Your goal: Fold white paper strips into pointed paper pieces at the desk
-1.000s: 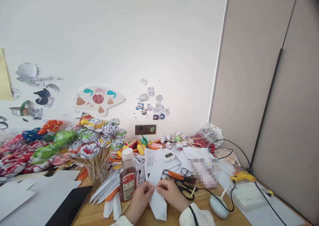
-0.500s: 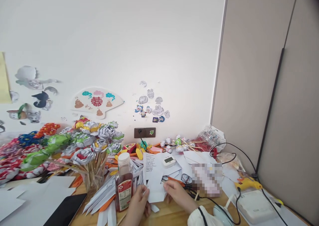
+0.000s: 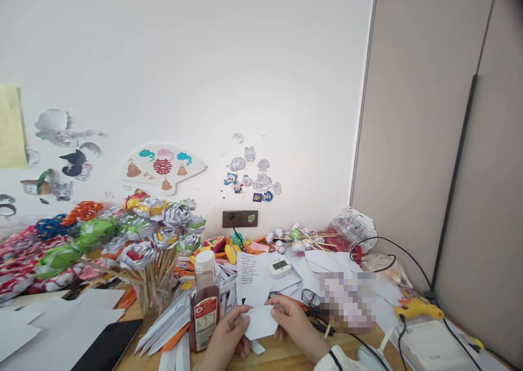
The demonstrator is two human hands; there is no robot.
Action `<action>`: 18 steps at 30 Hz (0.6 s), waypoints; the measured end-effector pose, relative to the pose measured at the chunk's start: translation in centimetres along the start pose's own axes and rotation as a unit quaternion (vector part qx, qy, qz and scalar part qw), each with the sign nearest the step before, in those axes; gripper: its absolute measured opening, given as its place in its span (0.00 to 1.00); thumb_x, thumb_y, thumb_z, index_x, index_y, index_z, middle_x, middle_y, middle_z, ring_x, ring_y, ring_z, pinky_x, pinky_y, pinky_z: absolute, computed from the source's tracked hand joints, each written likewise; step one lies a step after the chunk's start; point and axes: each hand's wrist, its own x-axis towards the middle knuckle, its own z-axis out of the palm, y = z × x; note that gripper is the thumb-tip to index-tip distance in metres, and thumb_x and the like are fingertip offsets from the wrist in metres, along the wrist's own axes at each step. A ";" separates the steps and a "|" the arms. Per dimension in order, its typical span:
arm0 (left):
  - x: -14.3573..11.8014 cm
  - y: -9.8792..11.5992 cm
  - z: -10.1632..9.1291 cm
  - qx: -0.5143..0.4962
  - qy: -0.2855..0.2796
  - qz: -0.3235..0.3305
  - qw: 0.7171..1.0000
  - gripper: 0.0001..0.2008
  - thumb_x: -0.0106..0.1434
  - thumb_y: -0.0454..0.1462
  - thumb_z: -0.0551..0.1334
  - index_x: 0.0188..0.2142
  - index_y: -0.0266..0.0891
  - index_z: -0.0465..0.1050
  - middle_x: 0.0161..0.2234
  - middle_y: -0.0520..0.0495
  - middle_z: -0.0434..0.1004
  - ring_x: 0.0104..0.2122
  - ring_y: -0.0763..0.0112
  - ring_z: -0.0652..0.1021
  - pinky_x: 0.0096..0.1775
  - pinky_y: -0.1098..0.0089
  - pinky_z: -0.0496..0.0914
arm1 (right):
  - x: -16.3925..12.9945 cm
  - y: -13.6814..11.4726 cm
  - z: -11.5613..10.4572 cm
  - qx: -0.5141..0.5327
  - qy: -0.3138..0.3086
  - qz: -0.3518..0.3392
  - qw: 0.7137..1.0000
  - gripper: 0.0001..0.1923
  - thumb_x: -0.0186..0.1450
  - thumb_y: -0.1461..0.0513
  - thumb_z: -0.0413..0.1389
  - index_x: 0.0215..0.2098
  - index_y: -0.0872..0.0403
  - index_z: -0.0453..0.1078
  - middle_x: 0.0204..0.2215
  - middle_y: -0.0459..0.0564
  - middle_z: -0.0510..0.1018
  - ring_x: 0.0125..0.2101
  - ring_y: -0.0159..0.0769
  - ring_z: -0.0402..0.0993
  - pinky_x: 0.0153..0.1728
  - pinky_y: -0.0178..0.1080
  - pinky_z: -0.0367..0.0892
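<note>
A small piece of white paper (image 3: 261, 323) is held up between both hands just above the wooden table. My left hand (image 3: 229, 332) pinches its left edge, thumb on the near face. On the opposite edge, my right hand (image 3: 295, 322) grips the paper with thumb and fingers closed. Close beside my left hand stands a bottle of brown liquid (image 3: 205, 305) with a white cap. Behind the paper lie a handwritten sheet (image 3: 250, 275) and a white digital timer (image 3: 280, 266). A white paper scrap (image 3: 257, 347) rests on the table below.
Paper flowers on sticks (image 3: 153, 240) stand in a clear container at left. Folded paper strips (image 3: 163, 319) and a black tablet (image 3: 108, 345) lie nearby. At right are a yellow glue gun (image 3: 419, 309), black cables and a white box (image 3: 433, 342). The wall closes off the back.
The paper between my hands now looks shorter and wider, tilted differently. Both hands have shifted their grip along its edges. The whole view has moved slightly.
</note>
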 end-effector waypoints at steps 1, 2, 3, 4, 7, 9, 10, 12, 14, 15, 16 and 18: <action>0.0 0.0 -0.1 -0.007 -0.001 0.000 1.000 0.28 0.42 0.52 0.61 0.37 0.35 0.64 0.08 0.58 0.66 0.08 0.78 0.65 0.13 0.77 0.57 | 0.0 -0.1 0.0 0.015 0.006 -0.001 1.000 0.22 0.51 0.50 0.54 0.36 0.59 0.64 0.14 0.40 0.66 0.11 0.24 0.61 0.11 0.27 0.56; 0.0 0.1 -0.1 -0.013 -0.001 -0.001 1.000 0.28 0.42 0.51 0.61 0.38 0.34 0.64 0.08 0.57 0.66 0.09 0.78 0.65 0.13 0.78 0.56 | -0.1 -0.2 0.0 0.027 0.011 -0.001 1.000 0.22 0.51 0.50 0.55 0.36 0.59 0.65 0.15 0.40 0.66 0.12 0.24 0.61 0.11 0.27 0.57; 0.0 0.1 -0.1 -0.021 0.000 -0.004 1.000 0.28 0.42 0.51 0.62 0.38 0.34 0.65 0.08 0.57 0.66 0.09 0.78 0.65 0.14 0.78 0.56 | -0.1 -0.3 0.0 0.036 0.014 -0.002 0.999 0.21 0.50 0.51 0.55 0.35 0.58 0.65 0.15 0.41 0.66 0.13 0.25 0.62 0.12 0.28 0.57; -0.1 0.2 -0.1 -0.030 0.001 -0.008 1.000 0.27 0.42 0.50 0.62 0.38 0.34 0.65 0.08 0.57 0.66 0.09 0.78 0.65 0.14 0.78 0.56 | -0.1 -0.5 0.1 0.042 0.018 -0.003 0.999 0.20 0.50 0.52 0.56 0.34 0.58 0.66 0.15 0.41 0.66 0.13 0.26 0.63 0.12 0.28 0.58; -0.5 0.5 0.1 -0.068 0.000 -0.012 0.998 0.22 0.42 0.47 0.64 0.33 0.34 0.68 0.10 0.57 0.67 0.09 0.80 0.65 0.15 0.78 0.57 | -0.3 -0.9 0.2 0.055 0.033 -0.013 0.998 0.17 0.48 0.53 0.57 0.29 0.58 0.68 0.17 0.43 0.68 0.15 0.27 0.64 0.14 0.29 0.59; -0.9 0.9 0.3 -0.093 0.000 -0.016 0.996 0.19 0.42 0.46 0.64 0.30 0.35 0.68 0.12 0.56 0.69 0.10 0.80 0.66 0.15 0.78 0.58 | -0.3 -1.0 0.2 0.054 0.040 -0.024 0.997 0.16 0.48 0.53 0.58 0.27 0.58 0.69 0.18 0.44 0.68 0.17 0.28 0.65 0.15 0.30 0.59; -1.1 1.0 0.4 -0.102 -0.003 -0.020 0.995 0.18 0.42 0.45 0.64 0.29 0.35 0.68 0.13 0.55 0.69 0.10 0.79 0.66 0.15 0.78 0.58 | -0.4 -0.9 0.2 0.047 0.042 -0.033 0.997 0.15 0.48 0.53 0.58 0.26 0.58 0.70 0.19 0.45 0.69 0.18 0.29 0.65 0.16 0.30 0.59; -1.2 1.0 0.5 -0.112 -0.013 -0.034 0.993 0.17 0.43 0.46 0.63 0.28 0.36 0.67 0.14 0.54 0.70 0.11 0.77 0.68 0.16 0.77 0.59 | -0.4 -0.7 0.2 0.020 0.049 -0.057 0.997 0.14 0.49 0.54 0.57 0.25 0.58 0.71 0.19 0.46 0.70 0.20 0.30 0.65 0.19 0.31 0.60; -1.1 0.9 0.5 -0.110 -0.020 -0.044 0.993 0.18 0.45 0.49 0.61 0.28 0.37 0.66 0.14 0.54 0.70 0.12 0.75 0.69 0.16 0.76 0.60 | -0.5 -0.4 0.1 -0.013 0.057 -0.079 0.995 0.13 0.51 0.55 0.56 0.26 0.57 0.72 0.22 0.48 0.72 0.23 0.32 0.67 0.23 0.33 0.62; -0.9 0.7 0.5 -0.101 -0.019 -0.049 0.993 0.18 0.45 0.50 0.61 0.27 0.37 0.65 0.13 0.54 0.70 0.12 0.74 0.69 0.16 0.76 0.60 | -0.6 -0.3 0.1 -0.032 0.060 -0.089 0.994 0.12 0.53 0.56 0.55 0.27 0.57 0.72 0.23 0.49 0.73 0.25 0.33 0.68 0.26 0.34 0.62; -0.8 0.6 0.5 -0.088 -0.015 -0.052 0.995 0.19 0.45 0.51 0.60 0.26 0.37 0.65 0.13 0.54 0.69 0.12 0.75 0.69 0.16 0.76 0.59 | -0.7 -0.3 0.2 -0.052 0.061 -0.096 0.992 0.11 0.54 0.57 0.54 0.27 0.56 0.72 0.24 0.50 0.74 0.26 0.35 0.69 0.28 0.35 0.63; -0.4 0.3 0.3 -0.050 -0.008 -0.054 0.997 0.20 0.44 0.52 0.60 0.24 0.36 0.64 0.12 0.54 0.68 0.12 0.75 0.68 0.16 0.76 0.59 | -0.9 -0.5 0.3 -0.090 0.061 -0.106 0.988 0.10 0.55 0.58 0.52 0.28 0.55 0.73 0.26 0.51 0.75 0.29 0.37 0.70 0.31 0.37 0.63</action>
